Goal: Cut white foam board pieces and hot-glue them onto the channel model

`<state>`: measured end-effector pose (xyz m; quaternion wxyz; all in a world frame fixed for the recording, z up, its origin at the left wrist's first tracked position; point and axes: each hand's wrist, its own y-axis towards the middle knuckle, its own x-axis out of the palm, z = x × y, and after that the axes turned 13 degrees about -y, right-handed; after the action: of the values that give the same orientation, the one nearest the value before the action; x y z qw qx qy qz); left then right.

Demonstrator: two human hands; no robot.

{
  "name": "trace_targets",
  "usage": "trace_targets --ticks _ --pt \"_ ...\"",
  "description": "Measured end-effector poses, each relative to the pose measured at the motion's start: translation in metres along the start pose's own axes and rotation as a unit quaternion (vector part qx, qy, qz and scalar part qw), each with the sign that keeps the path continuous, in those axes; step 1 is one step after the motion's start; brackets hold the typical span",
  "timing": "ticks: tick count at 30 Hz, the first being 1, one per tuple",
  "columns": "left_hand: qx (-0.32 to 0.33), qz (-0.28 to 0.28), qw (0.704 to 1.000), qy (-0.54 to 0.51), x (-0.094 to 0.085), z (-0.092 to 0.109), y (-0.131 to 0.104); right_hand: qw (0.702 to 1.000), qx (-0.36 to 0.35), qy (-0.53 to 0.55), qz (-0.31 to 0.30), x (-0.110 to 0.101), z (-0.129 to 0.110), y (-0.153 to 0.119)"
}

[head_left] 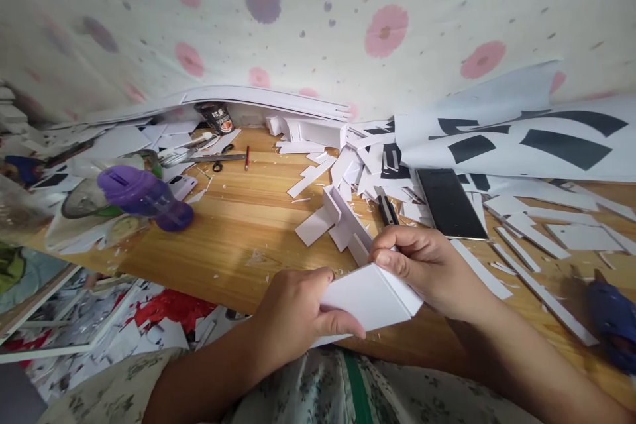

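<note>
Both hands hold a white foam-board piece at the near edge of the wooden table. My left hand grips its left side, thumb lying across the top face. My right hand pinches its upper right edge, where a narrow strip stands folded up. Just beyond the piece lies a small white foam-board assembly with upright walls. A black utility knife rests beside that assembly, near my right hand.
A black phone lies right of the knife. White offcuts and strips cover the right side. A purple bottle, scissors and a red pencil sit left. A blue glue gun lies far right. Large printed sheets lean at the back.
</note>
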<state>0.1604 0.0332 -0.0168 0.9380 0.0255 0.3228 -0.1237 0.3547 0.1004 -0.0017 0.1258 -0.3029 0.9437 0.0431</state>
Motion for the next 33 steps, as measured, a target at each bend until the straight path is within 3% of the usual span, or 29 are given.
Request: trace_targets --ticks 9,15,17,21,24,28,33 --pt "-0.027 0.014 0.999 0.041 -0.001 -0.001 -0.003 0.998 -0.024 -0.037 0.049 0.006 0.006 -0.001" --pt "-0.077 0.055 0.993 0.075 -0.008 -0.002 -0.009 0.978 -0.057 0.012 0.199 -0.009 0.009 -0.002" --pt "-0.099 0.045 0.991 0.082 -0.011 -0.002 -0.01 0.985 -0.063 -0.017 0.159 -0.013 0.007 -0.003" --pt "-0.122 0.004 0.99 0.072 -0.007 0.001 -0.016 0.984 -0.087 -0.148 -0.045 -0.005 0.003 -0.005" --pt "-0.135 -0.006 0.988 0.075 0.002 0.005 -0.022 0.97 -0.066 -0.167 -0.163 0.005 0.0 -0.006" --pt "-0.111 -0.042 0.993 -0.013 0.001 -0.003 -0.033 0.97 -0.047 -0.14 -0.195 0.007 -0.003 -0.009" --pt "-0.147 -0.141 0.955 -0.218 -0.016 -0.057 -0.066 0.97 -0.055 -0.175 -0.157 -0.009 -0.009 -0.016"
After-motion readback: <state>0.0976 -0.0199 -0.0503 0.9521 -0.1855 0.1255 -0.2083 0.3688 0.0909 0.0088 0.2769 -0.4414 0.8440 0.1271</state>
